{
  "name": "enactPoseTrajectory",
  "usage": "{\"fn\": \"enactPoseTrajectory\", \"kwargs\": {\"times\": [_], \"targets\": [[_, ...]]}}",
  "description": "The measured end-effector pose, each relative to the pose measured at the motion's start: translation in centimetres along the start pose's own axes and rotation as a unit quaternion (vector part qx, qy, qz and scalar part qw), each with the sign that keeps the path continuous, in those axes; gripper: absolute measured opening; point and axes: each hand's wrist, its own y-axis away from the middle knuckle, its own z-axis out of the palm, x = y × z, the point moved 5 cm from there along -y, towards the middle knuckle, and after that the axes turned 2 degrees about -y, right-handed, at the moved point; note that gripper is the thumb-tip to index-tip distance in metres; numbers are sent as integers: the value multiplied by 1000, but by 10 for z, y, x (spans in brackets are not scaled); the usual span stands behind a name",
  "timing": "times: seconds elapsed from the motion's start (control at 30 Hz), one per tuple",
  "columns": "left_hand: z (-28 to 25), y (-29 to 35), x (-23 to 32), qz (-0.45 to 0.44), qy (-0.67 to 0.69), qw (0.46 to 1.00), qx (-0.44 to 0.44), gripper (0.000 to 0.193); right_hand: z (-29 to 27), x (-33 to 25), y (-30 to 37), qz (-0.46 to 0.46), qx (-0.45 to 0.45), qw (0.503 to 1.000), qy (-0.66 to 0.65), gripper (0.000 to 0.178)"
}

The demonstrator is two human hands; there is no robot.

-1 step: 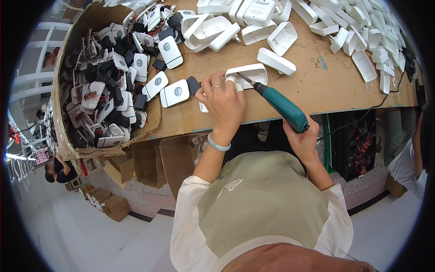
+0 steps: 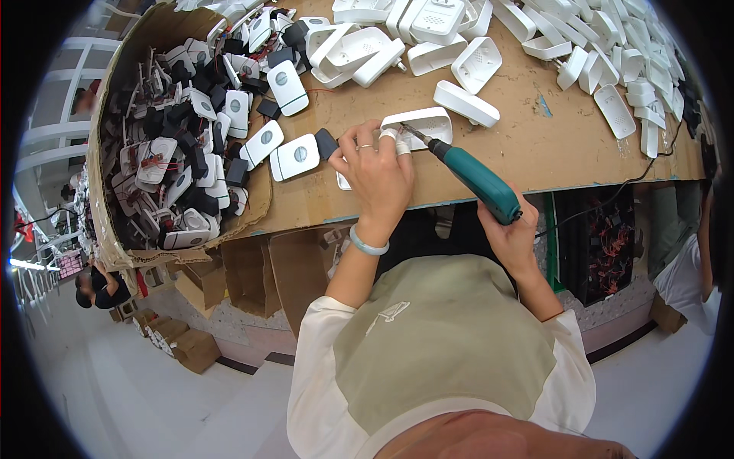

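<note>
My right hand (image 2: 511, 231) grips a teal electric screwdriver (image 2: 478, 182) by its rear end. The bit slants down to the left into a hollow white plastic housing (image 2: 430, 122) on the cardboard-covered tabletop. My left hand (image 2: 379, 172) is closed at the left end of that housing, with white wraps on two fingertips; its fingers hide that end. Under the left palm, another white piece (image 2: 343, 181) shows only in part. Beside the left fingers lie a black block (image 2: 326, 144) and a white unit with a round grey button (image 2: 295, 158).
A cardboard box (image 2: 99, 176) at the left is heaped with white units, black blocks and red wires. Empty white housings (image 2: 436, 19) pile up at the far side and far right. A black cable (image 2: 596, 205) crosses the table edge at right. Other people are at both sides.
</note>
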Motion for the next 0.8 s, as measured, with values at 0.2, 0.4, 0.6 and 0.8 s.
{"fn": "enactPoseTrajectory", "kwargs": {"times": [0.2, 0.4, 0.6, 0.8], "targets": [[-1, -1, 0, 2, -4, 1000, 10, 13, 0, -2, -2, -10, 13, 1000, 0, 19], [-1, -1, 0, -1, 0, 1000, 1, 14, -2, -2, -2, -5, 8, 1000, 14, 18], [-3, 0, 0, 6, 37, 999, -11, 20, -4, 2, 0, 13, -20, 999, 24, 34], [-2, -2, -1, 0, 15, 1000, -4, 16, -4, 1, -1, 14, -24, 999, 23, 34]]}}
